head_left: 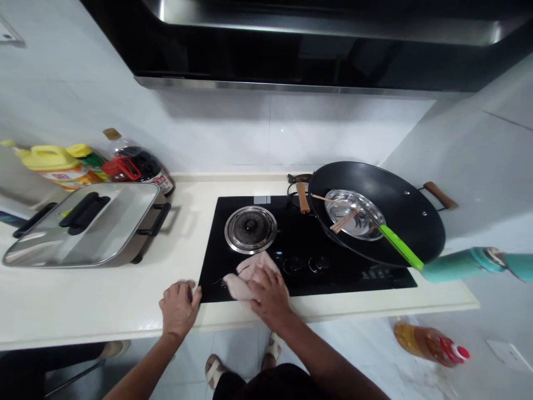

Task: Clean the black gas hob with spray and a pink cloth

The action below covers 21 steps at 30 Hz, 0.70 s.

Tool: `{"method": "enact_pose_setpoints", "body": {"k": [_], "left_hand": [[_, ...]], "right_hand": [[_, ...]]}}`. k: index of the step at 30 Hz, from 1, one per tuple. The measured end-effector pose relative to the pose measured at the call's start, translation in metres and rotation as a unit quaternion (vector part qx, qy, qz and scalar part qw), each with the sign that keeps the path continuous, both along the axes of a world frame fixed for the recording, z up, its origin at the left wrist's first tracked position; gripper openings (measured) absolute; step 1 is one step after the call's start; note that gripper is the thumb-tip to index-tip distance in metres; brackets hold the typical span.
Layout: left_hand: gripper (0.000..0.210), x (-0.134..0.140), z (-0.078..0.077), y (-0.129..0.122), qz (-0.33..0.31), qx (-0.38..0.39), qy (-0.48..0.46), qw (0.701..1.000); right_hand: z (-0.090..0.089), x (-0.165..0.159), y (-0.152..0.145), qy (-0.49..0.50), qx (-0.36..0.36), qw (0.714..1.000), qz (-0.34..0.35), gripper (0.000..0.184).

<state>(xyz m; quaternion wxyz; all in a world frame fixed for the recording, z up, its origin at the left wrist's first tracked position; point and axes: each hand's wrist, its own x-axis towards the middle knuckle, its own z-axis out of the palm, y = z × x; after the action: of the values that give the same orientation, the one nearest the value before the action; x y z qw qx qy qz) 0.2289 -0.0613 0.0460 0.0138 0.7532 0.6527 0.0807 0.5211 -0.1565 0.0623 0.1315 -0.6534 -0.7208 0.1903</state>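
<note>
I see right hand (pixel 270 294) gripping cloth (pixel 257 262), fingers closed over it, on front of cooktop (pixel 297 236). Left hand (pixel 179 308) rests on counter (pixel 125 300), fingers curled; can't tell if gripping anything. Rightward swipe could catch knobs (pixel 293 265), turning one.

Two bare hands (pixel 180 311), one cloth (pixel 258 264), one stovetop (pixel 297 236), two control knobs (pixel 318 263). One wok (pixel 416 239) with two wooden handles (pixel 438 194), one green-handled utensil (pixel 401 246), one lidded pan (pixel 120 225).

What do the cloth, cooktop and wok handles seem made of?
Cloth: probably soft matte fabric, bunching under the right hand; fibre unclear.
Cooktop: probably glass, from its smooth, glossy black face.
Wok handles: apparently wood, satin-finished, from their brown colour.
</note>
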Motion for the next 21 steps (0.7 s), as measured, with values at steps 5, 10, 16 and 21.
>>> {"method": "enact_pose_setpoints", "body": {"k": [5, 10, 16, 21], "left_hand": [[0.04, 0.0, -0.003, 0.001, 0.002, 0.009, -0.001, 1.0], [0.045, 0.0, -0.003, 0.004, 0.003, 0.003, 0.012, 1.0], [0.05, 0.0, -0.002, 0.007, 0.002, -0.015, 0.033, 0.999], [0.048, 0.001, -0.002, 0.008, 0.004, -0.028, 0.034, 0.999]], "right_hand": [[-0.029, 0.081, -0.074, -0.041, 0.073, 0.996, -0.042, 0.04], [-0.039, 0.167, -0.135, -0.102, 0.117, 0.979, -0.133, 0.041], [-0.029, 0.289, -0.161, -0.146, -0.007, 0.893, -0.426, 0.064], [-0.024, 0.319, -0.178, -0.101, -0.022, 0.766, -0.634, 0.078]]}}
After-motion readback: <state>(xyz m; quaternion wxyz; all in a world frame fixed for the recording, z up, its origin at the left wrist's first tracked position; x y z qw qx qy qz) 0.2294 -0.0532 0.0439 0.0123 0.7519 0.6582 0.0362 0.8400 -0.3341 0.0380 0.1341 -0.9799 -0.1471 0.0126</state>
